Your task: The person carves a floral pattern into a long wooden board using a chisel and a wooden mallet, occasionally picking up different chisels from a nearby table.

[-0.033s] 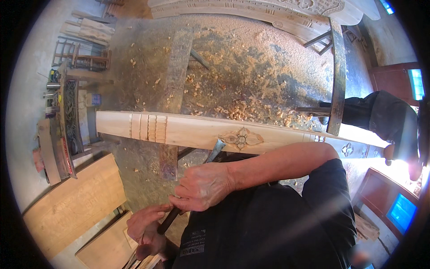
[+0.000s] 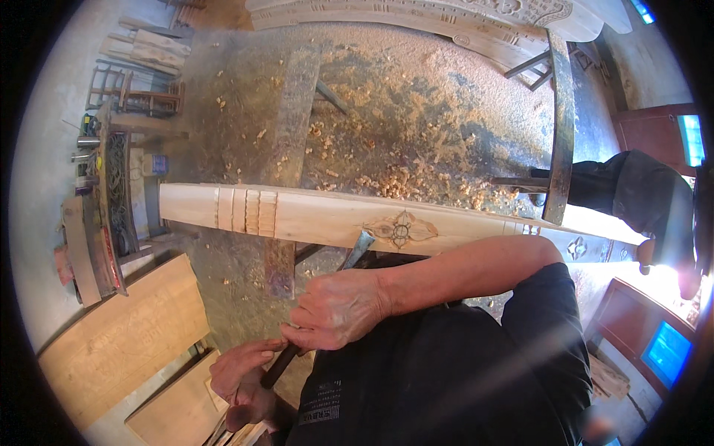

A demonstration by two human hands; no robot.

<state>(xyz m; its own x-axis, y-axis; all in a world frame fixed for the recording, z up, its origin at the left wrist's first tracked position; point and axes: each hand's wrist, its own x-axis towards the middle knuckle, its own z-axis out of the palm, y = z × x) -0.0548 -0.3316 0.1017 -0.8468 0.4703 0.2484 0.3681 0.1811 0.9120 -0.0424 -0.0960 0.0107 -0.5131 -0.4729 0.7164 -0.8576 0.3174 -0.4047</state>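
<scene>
A long pale wooden beam [image 2: 320, 218] lies across the view, with grooved bands near its left end and a carved flower-like motif [image 2: 401, 230] near its middle. My right hand [image 2: 338, 308] is closed around the shaft of a wood chisel [image 2: 359, 249], its forearm crossing in from the right. The flared metal blade meets the beam at the left tip of the motif. Lower down, my left hand [image 2: 245, 375] grips the dark handle toward its rounded end. Part of the shaft is hidden under my right hand.
The beam rests on bench planks [image 2: 294, 126]. Wood shavings [image 2: 401, 186] cover the floor beyond. Another person in dark clothes [image 2: 639, 197] is at the beam's right end. A carved wooden piece [image 2: 446, 22] stands at the back, boards [image 2: 141, 327] lower left, and a tool shelf [image 2: 119, 186] at left.
</scene>
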